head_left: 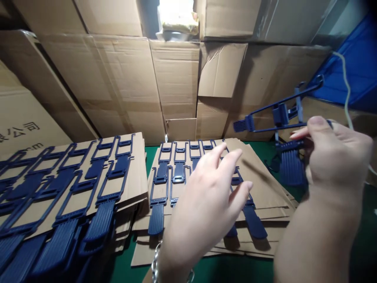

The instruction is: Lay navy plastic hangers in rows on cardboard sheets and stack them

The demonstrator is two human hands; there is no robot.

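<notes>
My left hand [203, 192] is over the middle cardboard stack [262, 173], palm down with its fingers apart. Beneath and around it lie several dark blue plastic frames [159, 192] with ribbed tabs, in two rows; the hand hides some of them. I cannot tell whether its fingertips touch one. Raised at the right, my right hand [335, 157] pinches blue plastic frames [262, 129] between thumb and fingers. One ribbed tab points left, and another ribbed tab [291, 167] hangs below the fingers. How these held pieces join is unclear.
On the left, another cardboard stack [137, 157] carries more blue frames, with tabs overhanging its front edge. Cardboard boxes [123, 78] form a wall behind. A green surface [151, 151] shows between the stacks. A pale cable [344, 78] hangs beside a blue sheet [359, 59] at right.
</notes>
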